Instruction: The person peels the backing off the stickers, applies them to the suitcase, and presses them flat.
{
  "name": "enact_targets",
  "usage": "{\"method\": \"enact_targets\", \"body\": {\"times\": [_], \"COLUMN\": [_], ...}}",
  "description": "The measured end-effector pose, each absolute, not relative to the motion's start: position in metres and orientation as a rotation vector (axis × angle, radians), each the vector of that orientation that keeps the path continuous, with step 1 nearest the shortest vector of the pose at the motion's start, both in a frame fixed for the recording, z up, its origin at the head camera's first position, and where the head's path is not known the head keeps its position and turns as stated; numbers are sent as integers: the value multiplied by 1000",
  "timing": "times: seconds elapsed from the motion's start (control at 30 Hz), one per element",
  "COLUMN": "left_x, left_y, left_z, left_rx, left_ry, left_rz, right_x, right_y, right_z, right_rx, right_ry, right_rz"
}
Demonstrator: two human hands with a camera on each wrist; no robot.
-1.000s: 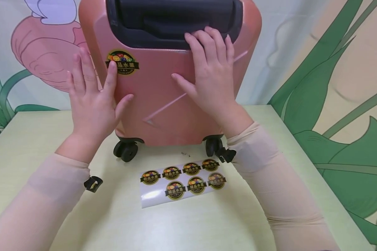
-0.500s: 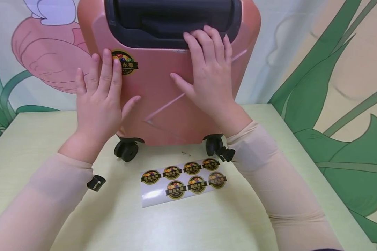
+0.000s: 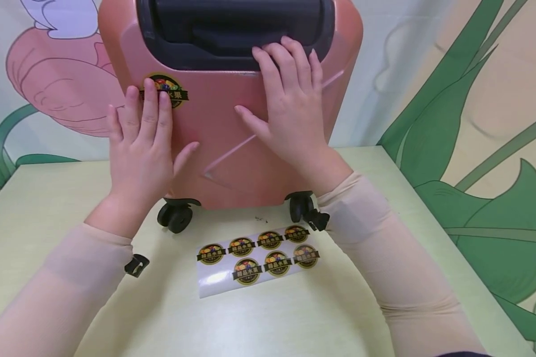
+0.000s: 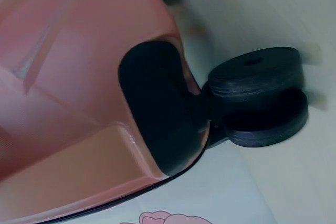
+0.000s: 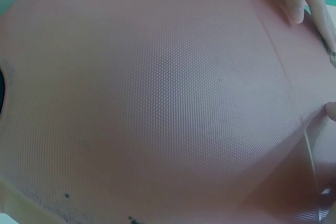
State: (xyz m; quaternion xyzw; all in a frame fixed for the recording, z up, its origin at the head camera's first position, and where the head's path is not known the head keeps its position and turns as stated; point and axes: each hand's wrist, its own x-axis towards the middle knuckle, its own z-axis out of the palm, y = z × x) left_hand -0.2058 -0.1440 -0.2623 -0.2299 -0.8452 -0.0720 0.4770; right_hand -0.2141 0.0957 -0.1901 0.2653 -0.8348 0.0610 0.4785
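Observation:
A pink hard-shell suitcase stands upright on its wheels on the table. A round black-and-gold fruit sticker is on its upper left front. My left hand lies against that sticker with straight fingers, covering its lower left part; the thumb points out to the right. My right hand rests on the suitcase front, its fingertips at the lower edge of the black recessed panel. In the left wrist view, a black double caster wheel appears close up. Fingertips touch the shell in the right wrist view.
On the table, in front of the suitcase, lies a white sheet bearing several of the same round stickers. A few dark specks are between sheet and suitcase. A cartoon-printed backdrop stands behind.
My left hand has shifted right and slightly down, covering the sticker with more fingers. My right hand stays in place on the suitcase. The whole view has drifted slightly.

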Motion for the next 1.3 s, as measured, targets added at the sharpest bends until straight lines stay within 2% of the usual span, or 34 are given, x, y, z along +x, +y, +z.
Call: {"method": "enact_targets", "body": {"times": [0.27,0.63,0.8,1.03,1.3], "left_x": [-205,-209,-207,-202,-204], "left_y": [-149,-142,-143,-145,-140], "left_z": [-276,-247,-253,-260,-241], "left_rx": [-763,-637,-666,-836,-674], "left_ry": [-2021,-1978,-2000,-1948,-1983], "left_rz": [-72,-182,-162,-69,-140], "right_x": [-213,-212,-212,-212,-213], "right_y": [96,94,90,91,92], "right_z": [-190,-190,-189,-189,-189], "right_rx": [638,635,647,643,648], "right_ry": [-2055,-2064,-2047,-2045,-2026], "right_rz": [154,147,148,145,139]}}
